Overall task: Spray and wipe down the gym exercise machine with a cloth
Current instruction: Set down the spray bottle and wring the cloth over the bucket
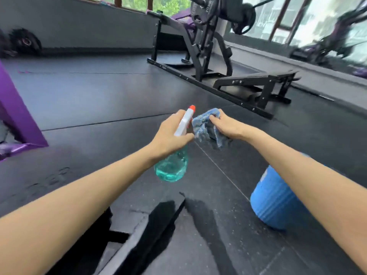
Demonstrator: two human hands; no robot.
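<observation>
My left hand (170, 133) grips the spray bottle (174, 153) — my right hand (228, 126) pinches the blue cloth (204, 128), just beside it.

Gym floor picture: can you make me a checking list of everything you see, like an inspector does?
Surface: dark rubber floor mats with seams and dusty marks.
Job's things: spray bottle holding teal liquid, red nozzle tip; blue cloth, bunched up; black exercise machine ahead, neither hand touching it.
Clutter: blue ribbed roller on the floor under the right forearm.
Grippers: left hand grips the bottle's neck; right hand holds the cloth, close beside the nozzle.
Cables: nothing seen.
Surroundings: purple equipment at the left, weight plates on the machine, large windows behind.
</observation>
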